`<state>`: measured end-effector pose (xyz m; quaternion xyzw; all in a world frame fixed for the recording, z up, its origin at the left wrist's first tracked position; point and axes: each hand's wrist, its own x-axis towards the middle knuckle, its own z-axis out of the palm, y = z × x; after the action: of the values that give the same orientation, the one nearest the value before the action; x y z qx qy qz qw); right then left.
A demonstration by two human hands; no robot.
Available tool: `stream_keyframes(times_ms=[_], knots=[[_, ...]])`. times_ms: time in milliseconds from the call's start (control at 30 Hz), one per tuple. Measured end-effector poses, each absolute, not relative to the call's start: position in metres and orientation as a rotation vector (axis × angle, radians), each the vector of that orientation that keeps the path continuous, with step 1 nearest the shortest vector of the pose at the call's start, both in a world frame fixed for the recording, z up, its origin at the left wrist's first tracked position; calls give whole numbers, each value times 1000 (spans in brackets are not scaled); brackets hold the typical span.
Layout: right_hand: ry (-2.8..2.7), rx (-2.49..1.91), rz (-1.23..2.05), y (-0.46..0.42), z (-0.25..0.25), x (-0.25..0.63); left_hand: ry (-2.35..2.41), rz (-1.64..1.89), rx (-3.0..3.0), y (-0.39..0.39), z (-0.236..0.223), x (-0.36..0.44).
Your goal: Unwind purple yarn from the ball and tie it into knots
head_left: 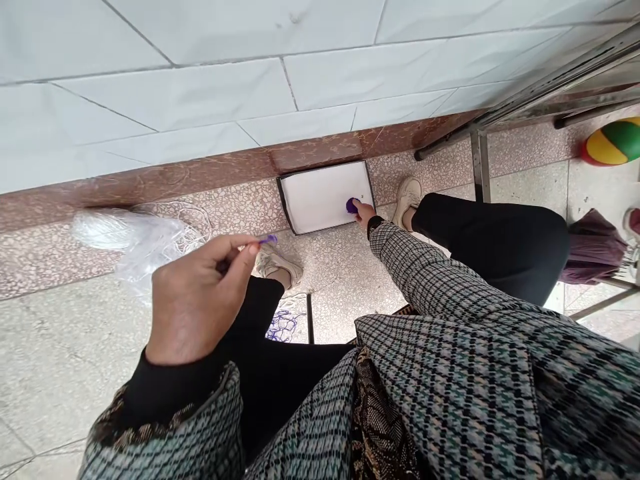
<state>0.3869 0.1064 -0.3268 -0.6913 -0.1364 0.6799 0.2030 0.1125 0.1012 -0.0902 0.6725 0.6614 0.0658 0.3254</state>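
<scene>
My left hand (pixel 195 297) is raised at the left, closed in a pinch of thumb and forefinger. A short bit of purple yarn (pixel 269 239) sticks out of its fingertips. Farther off, my right hand (pixel 365 212) reaches down to a white rectangular board or tray with a dark rim (pixel 320 197) on the floor. Its fingers are on a small dark purple round piece (pixel 353 205) at the right part of the white surface. Whether that piece is a yarn ball or a flat disc, I cannot tell.
A clear plastic bag with white yarn (pixel 145 243) lies by the wall at left. Tangled purple yarn (pixel 286 325) shows between my legs. A metal frame (pixel 480 163) stands at right, with a colourful ball (pixel 614 142) and a dark maroon cloth (pixel 595 247) beyond.
</scene>
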Motion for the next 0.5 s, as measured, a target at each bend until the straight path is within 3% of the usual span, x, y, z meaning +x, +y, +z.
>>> stream_keyframes(times_ms=[200, 367, 500], knots=[[-142, -1717, 1875, 136, -311, 373, 1753, 198, 1803, 122, -112, 119], [72, -1215, 2052, 158, -241, 361, 1713, 406, 1811, 137, -135, 131], [-75, -1138, 2117, 163, -177, 351, 1590, 614, 1767, 143, -145, 145]])
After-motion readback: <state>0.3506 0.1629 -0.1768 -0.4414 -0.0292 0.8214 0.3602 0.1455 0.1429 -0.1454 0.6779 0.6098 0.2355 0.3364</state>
